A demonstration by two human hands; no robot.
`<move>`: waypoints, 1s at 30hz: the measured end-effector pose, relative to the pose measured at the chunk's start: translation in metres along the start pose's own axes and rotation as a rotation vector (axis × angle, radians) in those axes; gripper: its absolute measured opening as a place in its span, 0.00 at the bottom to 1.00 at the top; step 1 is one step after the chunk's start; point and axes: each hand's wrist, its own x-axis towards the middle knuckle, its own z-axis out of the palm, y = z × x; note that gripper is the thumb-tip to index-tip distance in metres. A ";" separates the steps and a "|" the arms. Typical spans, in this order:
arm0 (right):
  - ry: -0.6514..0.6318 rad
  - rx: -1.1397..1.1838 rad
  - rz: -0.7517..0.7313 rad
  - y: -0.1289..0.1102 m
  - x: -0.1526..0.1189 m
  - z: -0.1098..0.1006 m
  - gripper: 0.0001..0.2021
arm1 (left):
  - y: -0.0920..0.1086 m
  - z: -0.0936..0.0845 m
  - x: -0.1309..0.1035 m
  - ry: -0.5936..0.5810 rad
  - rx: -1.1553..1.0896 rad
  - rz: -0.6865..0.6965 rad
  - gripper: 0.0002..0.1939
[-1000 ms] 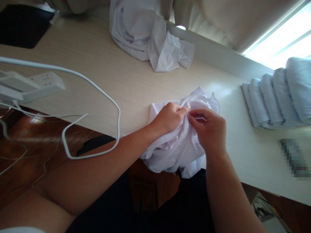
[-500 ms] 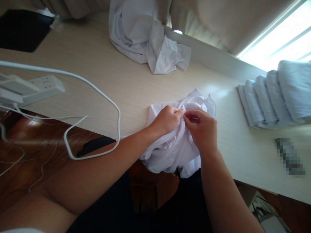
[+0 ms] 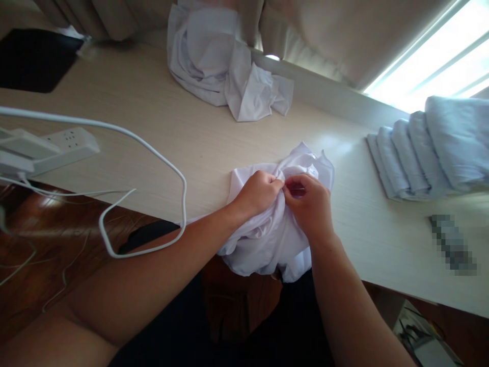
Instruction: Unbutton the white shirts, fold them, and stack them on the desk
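A crumpled white shirt point(image 3: 267, 250) lies at the table's front edge, its lower part hanging over toward my lap. My left hand point(image 3: 257, 193) is closed, pinching a fold of it between thumb and fingers. Right beside, my right hand point(image 3: 311, 204) pinches the same spot with thumb and forefinger, the fingertips of both hands almost touching. What lies between the fingertips is too small to make out. Beyond the hands, the shirt's far corners stick up loosely on the table.
Another heap of white cloth point(image 3: 206, 61) lies at the back by the curtain point(image 3: 305, 35). Folded pale garments point(image 3: 446, 148) stand in a row at right, near a blurred-out dark object point(image 3: 453, 242). A white cable point(image 3: 185, 199) loops across my left forearm from a power strip point(image 3: 72, 145).
The view has shifted slightly. Both hands keep their pinch on the shirt, and the right fingers have moved only a little.
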 end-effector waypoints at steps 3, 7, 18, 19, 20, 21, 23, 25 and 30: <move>0.008 -0.014 0.000 0.000 0.001 0.000 0.04 | 0.002 0.000 0.000 -0.004 -0.027 0.005 0.16; 0.014 -0.021 -0.006 -0.002 0.001 -0.002 0.04 | 0.004 0.001 -0.001 -0.003 -0.034 0.000 0.16; 0.044 0.001 -0.005 -0.009 0.000 -0.010 0.05 | 0.016 0.005 -0.004 -0.073 -0.038 0.063 0.16; 0.048 0.012 -0.002 -0.009 0.000 -0.010 0.05 | 0.017 0.005 -0.004 -0.074 -0.045 0.063 0.16; 0.052 0.025 0.002 -0.009 0.000 -0.011 0.05 | 0.018 0.006 -0.004 -0.071 -0.053 0.061 0.17; 0.057 0.038 0.005 -0.009 0.000 -0.011 0.05 | 0.019 0.006 -0.004 -0.066 -0.060 0.058 0.18; 0.062 0.069 0.008 -0.010 0.000 -0.012 0.05 | 0.020 0.007 -0.003 -0.051 -0.072 0.045 0.18; 0.065 0.104 0.014 -0.010 0.000 -0.014 0.05 | 0.022 0.006 -0.002 -0.020 -0.086 0.028 0.18; 0.025 0.128 0.072 -0.011 0.002 -0.020 0.03 | 0.028 0.003 -0.001 0.058 -0.177 -0.029 0.15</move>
